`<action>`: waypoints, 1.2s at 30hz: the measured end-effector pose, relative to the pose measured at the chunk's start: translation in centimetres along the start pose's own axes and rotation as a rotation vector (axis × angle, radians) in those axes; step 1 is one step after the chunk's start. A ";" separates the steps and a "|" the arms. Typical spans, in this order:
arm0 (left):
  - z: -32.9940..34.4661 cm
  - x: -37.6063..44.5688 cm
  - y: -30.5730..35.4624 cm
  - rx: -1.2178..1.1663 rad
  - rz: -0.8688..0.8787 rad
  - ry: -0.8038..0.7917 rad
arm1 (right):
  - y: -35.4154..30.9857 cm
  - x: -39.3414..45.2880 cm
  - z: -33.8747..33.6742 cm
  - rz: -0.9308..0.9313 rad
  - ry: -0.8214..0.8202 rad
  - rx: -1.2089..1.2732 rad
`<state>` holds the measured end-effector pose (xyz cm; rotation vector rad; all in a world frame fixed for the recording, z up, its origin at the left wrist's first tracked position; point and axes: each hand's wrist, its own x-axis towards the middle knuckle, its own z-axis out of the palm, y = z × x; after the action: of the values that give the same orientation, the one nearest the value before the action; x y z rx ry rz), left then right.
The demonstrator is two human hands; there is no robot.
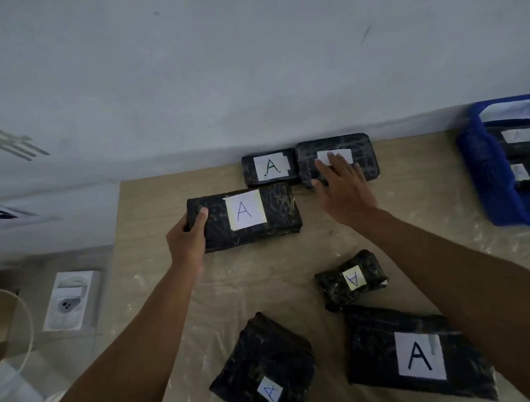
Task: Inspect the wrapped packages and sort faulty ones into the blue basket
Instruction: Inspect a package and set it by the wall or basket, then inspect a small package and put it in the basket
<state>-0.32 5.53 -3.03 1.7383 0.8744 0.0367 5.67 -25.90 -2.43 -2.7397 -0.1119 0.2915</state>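
- my left hand [186, 239] grips the left end of a long black wrapped package [256, 221], thumb on top, fingers curled under; its white label shows an "a".
- my right hand [342, 186] lies flat with fingers spread on another black package [363, 156] against the wall, partly covering its white label.
- just left of that one, touching it, i see a smaller labelled package [266, 167], also at the wall.
- nearer to me on the desk [150, 287] lie three more: a small rounded bundle [345, 283] with its "a" upside down, a large flat package [378, 351] under my right forearm, and a dark square package [266, 359] at the bottom edge.
- the blue basket [486, 174] sits at the desk's far right corner, with at least two black labelled packages inside; their labels are too blurred to read.
- the desk carries a clear plastic sheet.
- on the floor to the left stands a white box [71, 301] picturing a device.
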 end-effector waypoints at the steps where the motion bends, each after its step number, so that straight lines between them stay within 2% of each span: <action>1: 0.4 0.4 0.0 0.011 0.021 0.009 | 0.1 0.6 0.4 -0.006 -0.008 -0.034; 6: 2.9 1.7 -0.6 0.107 0.196 0.090 | 0.4 1.7 2.7 0.014 0.003 -0.142; 11: 5.1 1.7 -1.3 0.163 0.239 0.128 | 0.4 1.6 3.7 0.042 0.046 -0.169; 18: 5.3 1.9 -1.6 0.348 0.372 0.086 | 0.5 1.5 2.7 0.021 0.033 -0.128; 22: 5.8 -0.5 0.1 0.518 0.526 0.091 | 0.5 -0.6 0.3 -0.047 0.140 -0.103; 28: 9.2 -8.5 3.3 0.591 0.851 -0.069 | 2.2 -7.6 -3.8 -0.131 0.306 -0.117; 36: 14.8 -19.5 2.5 0.666 1.050 -0.370 | 10.7 -19.8 -6.4 -0.031 0.336 -0.138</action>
<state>-6.57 -17.91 1.40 2.5451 -0.4225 0.1208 -11.87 -40.47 3.00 -2.8746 -0.0850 -0.1939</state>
